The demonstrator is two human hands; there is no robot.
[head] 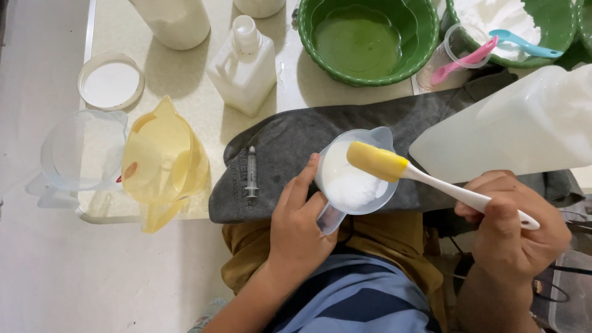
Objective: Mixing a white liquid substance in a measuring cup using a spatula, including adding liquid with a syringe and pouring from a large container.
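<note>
The left hand (300, 219) is gripping a small clear cup (356, 179) of white powder over the grey cloth (290, 139). The right hand (515, 225) is clasping a yellow-headed spatula (377, 161) across its rim; shallow, steady strokes would avoid spills. A white square bottle (245, 65) is standing on the desk (185, 80) behind.

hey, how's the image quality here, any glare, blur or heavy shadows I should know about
Head view: mostly sharp; the syringe on the grey cloth is crisp. The left hand holding the clear cup and the right hand gripping the yellow spatula look slightly soft. Soft shadows fall beside the white bottle; wet glare near the green bowl; the white jug looks washed out.
</note>
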